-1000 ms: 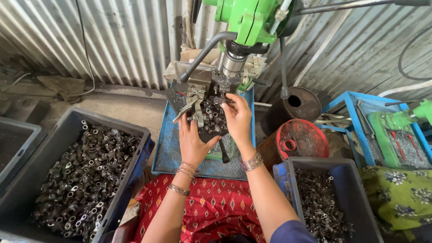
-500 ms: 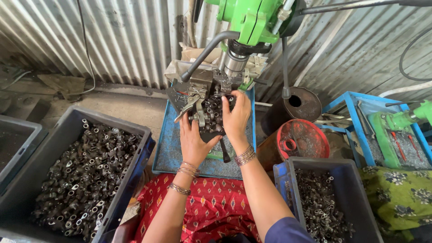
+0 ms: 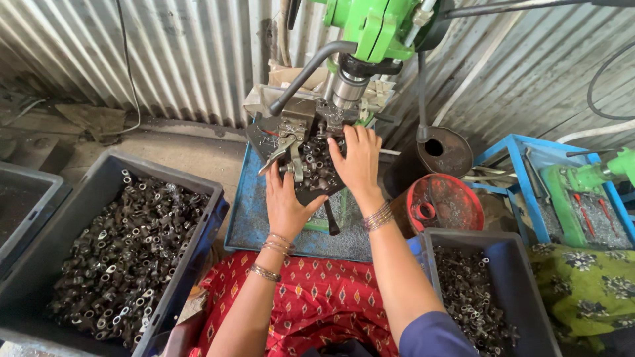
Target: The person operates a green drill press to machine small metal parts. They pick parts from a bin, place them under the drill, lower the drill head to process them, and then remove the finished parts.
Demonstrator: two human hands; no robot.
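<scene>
A green drill press point(image 3: 370, 26) stands over a dark work plate point(image 3: 264, 135) heaped with several small metal ring parts point(image 3: 316, 158). My left hand point(image 3: 286, 206) lies flat at the plate's near edge, fingers spread, just below a silver clamp lever point(image 3: 286, 151). My right hand point(image 3: 357, 162) rests on the pile of parts under the spindle point(image 3: 346, 89), fingers curled over them; whether it grips one is hidden. Both wrists carry bangles. The plate sits on a blue tray point(image 3: 254, 211).
A dark crate point(image 3: 205, 218) of metal rings is at the left, another crate point(image 3: 503, 264) of parts at the right. A red round tin point(image 3: 440, 201), a rusty funnel-like pot point(image 3: 440, 149), a blue frame point(image 3: 522, 172) and corrugated wall point(image 3: 165, 53) surround the press. Red patterned cloth point(image 3: 311, 297) covers my lap.
Both hands stay at the work plate; the right hand has shifted slightly over the pile of parts. The view has barely moved.
</scene>
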